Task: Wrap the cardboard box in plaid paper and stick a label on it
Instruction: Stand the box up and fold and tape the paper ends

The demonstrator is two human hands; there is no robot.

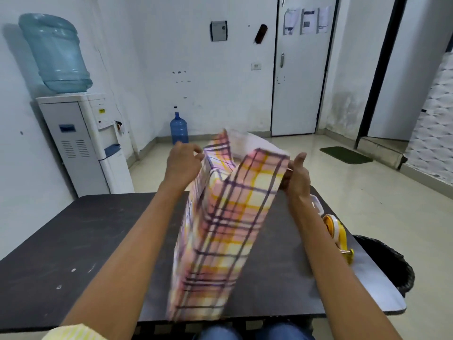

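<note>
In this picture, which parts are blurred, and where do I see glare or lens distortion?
Head view: the paper is smeared by motion, worst at its near end; the table is sharper. Same view: soft glare lies on the floor before the door. Same view: the wide lens tilts the door and the left wall outward.

Plaid paper point(220, 217): thin, matt, white underside. Table point(73, 241): dark, matt, scuffed. Tape dispenser point(337, 231): glossy yellow plastic. Floor point(294, 153): shiny tiles.
</note>
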